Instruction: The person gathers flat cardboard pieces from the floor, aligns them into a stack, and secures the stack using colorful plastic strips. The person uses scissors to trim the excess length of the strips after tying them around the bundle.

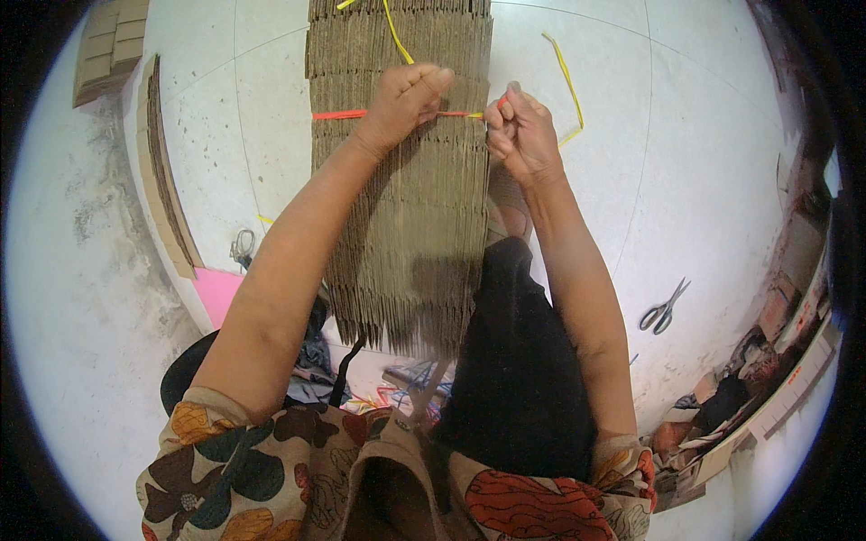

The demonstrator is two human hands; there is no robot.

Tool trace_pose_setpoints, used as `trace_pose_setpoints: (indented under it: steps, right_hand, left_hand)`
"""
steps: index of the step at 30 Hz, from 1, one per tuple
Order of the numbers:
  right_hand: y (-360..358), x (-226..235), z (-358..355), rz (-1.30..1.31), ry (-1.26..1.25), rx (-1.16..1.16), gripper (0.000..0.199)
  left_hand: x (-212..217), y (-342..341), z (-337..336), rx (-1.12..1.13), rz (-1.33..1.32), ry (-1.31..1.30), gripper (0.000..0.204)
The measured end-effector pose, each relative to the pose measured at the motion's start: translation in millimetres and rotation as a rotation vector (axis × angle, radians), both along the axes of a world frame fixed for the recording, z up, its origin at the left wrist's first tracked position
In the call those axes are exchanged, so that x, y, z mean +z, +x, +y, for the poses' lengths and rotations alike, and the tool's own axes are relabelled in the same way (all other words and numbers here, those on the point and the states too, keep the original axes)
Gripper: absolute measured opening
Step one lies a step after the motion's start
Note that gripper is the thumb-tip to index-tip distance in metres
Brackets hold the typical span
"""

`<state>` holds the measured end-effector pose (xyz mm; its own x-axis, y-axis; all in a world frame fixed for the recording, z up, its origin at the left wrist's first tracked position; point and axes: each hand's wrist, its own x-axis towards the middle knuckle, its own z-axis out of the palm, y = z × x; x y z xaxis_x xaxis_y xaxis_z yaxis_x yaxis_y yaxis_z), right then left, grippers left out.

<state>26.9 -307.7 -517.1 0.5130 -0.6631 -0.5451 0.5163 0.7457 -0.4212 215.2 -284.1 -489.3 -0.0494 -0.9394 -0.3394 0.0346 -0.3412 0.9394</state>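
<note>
A long stack of brown corrugated cardboard pieces lies in front of me, edges up. Across its upper part runs a red plastic strap, which turns thin and partly yellow toward the right. My left hand is closed in a fist over the strap on top of the stack. Just off the stack's right edge, my right hand is closed with its fingers curled round the strap's end. A bit of red shows by its thumb. A yellow strap rises from the stack above my left hand.
Black-handled scissors lie on the pale floor at right; another pair is at left. A loose yellow strap lies beyond my right hand. Cardboard strips lie along the left. Scraps pile up at lower right.
</note>
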Motion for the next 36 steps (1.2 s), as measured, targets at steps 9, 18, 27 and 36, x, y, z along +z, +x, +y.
trace_pose_setpoints:
  steps: [9,18,27,36]
  right_hand:
    - [5,-12,-11,0.274,-0.024,0.086,0.032]
    - [-9,-14,7,-0.043,-0.177,0.024,0.015]
    - [0,1,11,0.167,-0.195,-0.112,0.028]
    - [-6,3,2,0.241,-0.372,0.025,0.069]
  left_hand:
    - [23,-25,-18,-0.115,-0.199,-0.310,0.034]
    - [17,-93,-92,-0.599,-0.623,-0.284,0.036]
    - [65,-67,-104,-0.376,-0.959,-0.735,0.050]
    - [14,-34,-20,-0.512,-0.760,-0.464,0.033]
